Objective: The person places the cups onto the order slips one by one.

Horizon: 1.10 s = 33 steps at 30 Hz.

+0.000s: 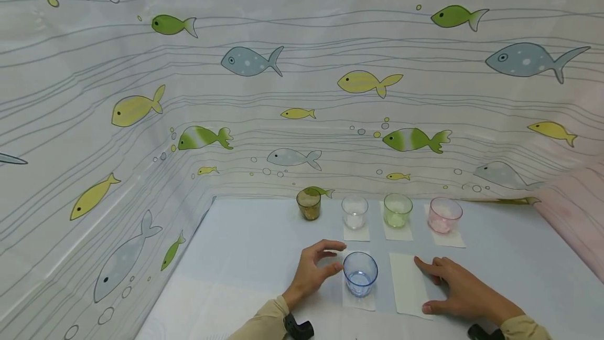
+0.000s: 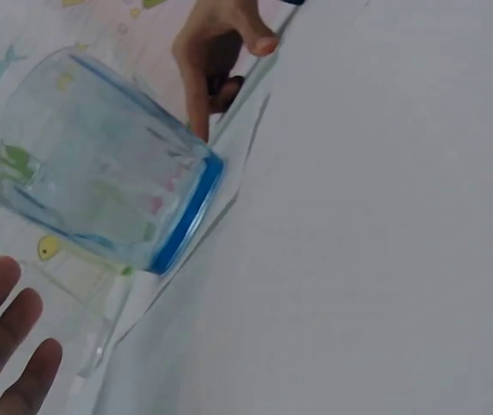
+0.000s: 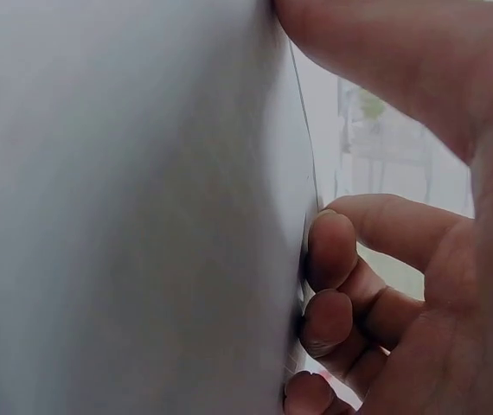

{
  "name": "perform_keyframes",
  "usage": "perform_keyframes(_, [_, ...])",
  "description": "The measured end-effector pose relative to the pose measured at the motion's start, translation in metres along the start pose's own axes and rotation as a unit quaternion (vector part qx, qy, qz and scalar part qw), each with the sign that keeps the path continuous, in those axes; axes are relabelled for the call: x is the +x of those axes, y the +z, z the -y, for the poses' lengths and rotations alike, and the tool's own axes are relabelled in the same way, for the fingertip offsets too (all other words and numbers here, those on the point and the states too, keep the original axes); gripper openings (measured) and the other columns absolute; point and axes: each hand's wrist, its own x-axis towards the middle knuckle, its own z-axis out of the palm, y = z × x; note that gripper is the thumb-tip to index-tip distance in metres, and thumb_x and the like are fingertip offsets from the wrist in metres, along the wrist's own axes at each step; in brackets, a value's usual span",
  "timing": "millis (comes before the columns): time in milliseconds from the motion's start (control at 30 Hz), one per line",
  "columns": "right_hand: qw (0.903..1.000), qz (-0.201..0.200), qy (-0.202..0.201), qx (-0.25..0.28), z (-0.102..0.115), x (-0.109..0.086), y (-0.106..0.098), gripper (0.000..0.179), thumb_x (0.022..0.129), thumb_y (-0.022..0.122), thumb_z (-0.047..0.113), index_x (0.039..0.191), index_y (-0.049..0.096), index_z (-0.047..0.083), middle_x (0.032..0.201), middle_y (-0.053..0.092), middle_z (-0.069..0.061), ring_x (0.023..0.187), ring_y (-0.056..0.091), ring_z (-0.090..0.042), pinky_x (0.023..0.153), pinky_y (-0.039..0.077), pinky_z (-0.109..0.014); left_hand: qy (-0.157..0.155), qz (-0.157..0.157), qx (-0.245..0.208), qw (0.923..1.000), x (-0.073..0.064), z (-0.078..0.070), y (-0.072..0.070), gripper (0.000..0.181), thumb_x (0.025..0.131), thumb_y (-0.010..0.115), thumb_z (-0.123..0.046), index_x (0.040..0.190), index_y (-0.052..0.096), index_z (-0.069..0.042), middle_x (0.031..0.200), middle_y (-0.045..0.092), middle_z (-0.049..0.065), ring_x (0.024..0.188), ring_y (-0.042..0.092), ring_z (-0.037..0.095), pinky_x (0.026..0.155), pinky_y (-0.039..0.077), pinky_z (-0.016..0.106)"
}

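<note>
A blue-tinted clear glass (image 1: 360,276) stands upright on a white paper rectangle (image 1: 351,303). My left hand (image 1: 312,271) is at its left side, thumb and fingers spread in a curve; in the left wrist view its fingers (image 2: 23,324) are apart from the glass. A second white paper (image 1: 407,283) lies flat to the right of it. On that paper's right edge rest the index fingertip and thumb tip of my right hand (image 1: 460,286), one near the far corner and one near the close corner. Its other fingers (image 3: 329,316) are bent against the surface.
Along the back of the table (image 1: 255,235) stand a brown glass (image 1: 309,205), a clear glass (image 1: 354,213), a green glass (image 1: 397,211) and a pink glass (image 1: 444,216). The last three are on white papers. A fish-patterned curtain (image 1: 330,30) rises behind and at both sides.
</note>
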Motion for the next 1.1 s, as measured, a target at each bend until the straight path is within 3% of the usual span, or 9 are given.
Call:
perform_keyframes(67, [1.0000,-0.001,-0.006,-0.001,-0.001,0.000,0.000,0.105,0.075,0.082,0.073,0.153,0.056,0.006,0.088,0.038,0.014,0.081,0.033,0.003,0.067,0.026,-0.021,-0.014,-0.054,0.025,0.9981,0.002,0.000,-0.005,0.022,0.098,0.072,-0.006,0.119,0.073,0.002,0.116,0.077,0.020,0.109,0.075,0.027,0.096,0.063,0.042])
perform_keyframes(200, [0.9998,-0.009,-0.018,-0.005,-0.001,-0.001,0.000,0.106,0.074,0.083,0.073,0.153,0.056,0.006,0.088,0.038,0.014,0.081,0.033,0.004,0.067,0.026,-0.020,-0.052,-0.150,0.051,0.9859,0.006,0.006,-0.014,0.016,0.099,0.074,-0.010,0.108,0.076,0.003,0.100,0.080,0.013,0.092,0.078,0.016,0.081,0.063,0.028])
perform_keyframes(433, [1.0000,-0.001,-0.009,0.003,-0.002,-0.001,0.001,0.107,0.073,0.085,0.071,0.154,0.055,0.007,0.089,0.039,0.013,0.082,0.033,0.004,0.066,0.027,-0.020,-0.074,-0.243,0.048,0.9661,0.010,0.017,-0.028,0.006,0.097,0.077,-0.011,0.101,0.078,-0.006,0.092,0.079,0.013,0.084,0.074,0.008,0.070,0.062,0.021])
perform_keyframes(567, [1.0000,0.000,-0.006,0.004,-0.002,-0.001,0.001,0.108,0.073,0.086,0.072,0.154,0.055,0.008,0.090,0.039,0.013,0.083,0.033,0.004,0.066,0.027,-0.020,-0.089,-0.282,0.084,0.9515,0.011,0.021,-0.035,0.013,0.097,0.079,-0.014,0.106,0.076,-0.006,0.097,0.077,0.010,0.087,0.072,0.008,0.073,0.061,0.019])
perform_keyframes(700, [1.0000,0.001,-0.005,0.005,-0.001,-0.001,0.000,0.107,0.073,0.086,0.071,0.155,0.055,0.008,0.090,0.039,0.013,0.083,0.033,0.004,0.066,0.027,-0.020,-0.102,-0.321,0.101,0.9362,0.013,0.027,-0.043,0.032,0.096,0.081,-0.017,0.119,0.067,0.000,0.106,0.074,0.013,0.097,0.071,0.020,0.078,0.060,0.020])
perform_keyframes(867, [0.9998,-0.004,-0.018,0.011,0.001,-0.002,0.000,0.104,0.075,0.088,0.066,0.154,0.055,0.006,0.090,0.038,0.013,0.082,0.033,0.004,0.066,0.027,-0.020,-0.125,-0.366,0.102,0.9165,0.018,0.034,-0.052,0.058,0.090,0.087,-0.018,0.132,0.051,0.001,0.121,0.063,0.019,0.109,0.065,0.035,0.086,0.059,0.034])
perform_keyframes(967, [0.9997,-0.005,-0.021,0.012,0.001,-0.003,-0.001,0.103,0.075,0.089,0.063,0.154,0.055,0.005,0.090,0.038,0.013,0.082,0.033,0.004,0.066,0.026,-0.020,-0.137,-0.369,0.098,0.9139,0.023,0.039,-0.056,0.070,0.087,0.089,-0.018,0.138,0.044,0.003,0.131,0.055,0.024,0.118,0.060,0.040,0.095,0.056,0.048])
perform_keyframes(1100, [0.9998,-0.001,-0.014,0.013,0.001,-0.003,-0.001,0.104,0.074,0.089,0.065,0.154,0.055,0.006,0.090,0.038,0.013,0.082,0.033,0.004,0.066,0.027,-0.020,-0.146,-0.357,0.091,0.9182,0.032,0.046,-0.062,0.081,0.085,0.091,-0.020,0.143,0.039,0.001,0.142,0.047,0.028,0.129,0.055,0.043,0.107,0.050,0.057])
